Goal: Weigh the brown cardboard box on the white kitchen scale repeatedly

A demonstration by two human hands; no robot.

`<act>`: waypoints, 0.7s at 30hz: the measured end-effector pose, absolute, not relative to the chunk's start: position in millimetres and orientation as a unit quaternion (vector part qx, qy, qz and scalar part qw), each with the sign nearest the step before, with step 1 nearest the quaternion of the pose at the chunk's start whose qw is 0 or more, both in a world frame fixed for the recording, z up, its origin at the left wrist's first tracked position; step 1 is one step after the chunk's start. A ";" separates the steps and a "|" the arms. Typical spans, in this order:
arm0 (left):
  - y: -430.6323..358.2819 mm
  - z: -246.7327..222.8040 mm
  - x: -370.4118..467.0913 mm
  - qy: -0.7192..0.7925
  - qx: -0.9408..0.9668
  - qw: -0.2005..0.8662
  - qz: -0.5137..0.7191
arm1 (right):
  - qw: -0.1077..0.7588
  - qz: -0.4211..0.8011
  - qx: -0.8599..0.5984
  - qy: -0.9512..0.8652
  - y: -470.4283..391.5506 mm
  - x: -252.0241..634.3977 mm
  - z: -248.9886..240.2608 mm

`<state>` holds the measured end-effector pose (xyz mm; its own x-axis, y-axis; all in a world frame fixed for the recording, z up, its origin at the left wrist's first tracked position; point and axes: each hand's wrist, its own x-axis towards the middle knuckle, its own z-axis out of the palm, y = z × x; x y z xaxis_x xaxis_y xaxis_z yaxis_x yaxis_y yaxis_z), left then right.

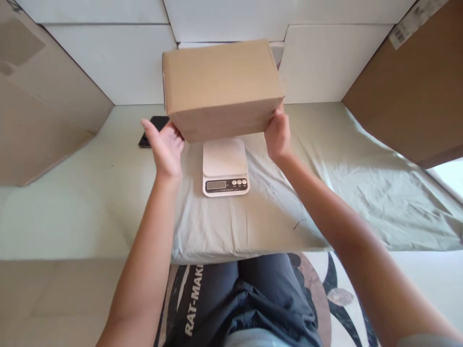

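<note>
A closed brown cardboard box (222, 77) is held up above the cloth, tilted so that its top and front faces show. At its lower left corner is my left hand (167, 147), thumb stretched away from the box and fingertips hidden beneath it. My right hand (278, 132) grips the box's right end, its fingers partly hidden behind that side. Below and nearer to me lies a white digital kitchen scale (224, 166) with a bare platform, a blank-looking display and round buttons. The box overlaps the view just behind the scale.
A dark phone (154, 127) lies behind my left hand on the pale green cloth (119, 207). Large cardboard boxes stand at the left (47, 101) and right (415, 91). White stacked boxes (325, 62) form a wall at the back. The cloth has wrinkles.
</note>
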<state>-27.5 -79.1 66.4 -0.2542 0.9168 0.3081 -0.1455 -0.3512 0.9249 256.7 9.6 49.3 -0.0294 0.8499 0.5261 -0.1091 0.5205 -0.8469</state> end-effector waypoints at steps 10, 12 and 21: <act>24.0 20.6 -18.5 0.434 0.394 0.448 0.675 | 0.629 0.413 -0.358 -0.553 59.2 230.5 -5.3; 24.3 13.2 -15.8 0.428 0.390 0.451 0.680 | 0.615 0.412 -0.359 -0.568 60.6 235.4 -5.8; 35.7 -13.8 -23.3 0.434 0.394 0.427 0.688 | 0.577 0.457 -0.380 -0.560 71.4 239.7 -11.6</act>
<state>-23.3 35.7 -13.8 -0.3246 0.9303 0.1708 -0.2464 -0.2576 0.9343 239.7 71.4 -11.6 -0.0461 0.9531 0.2990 -0.1023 0.2933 -0.9505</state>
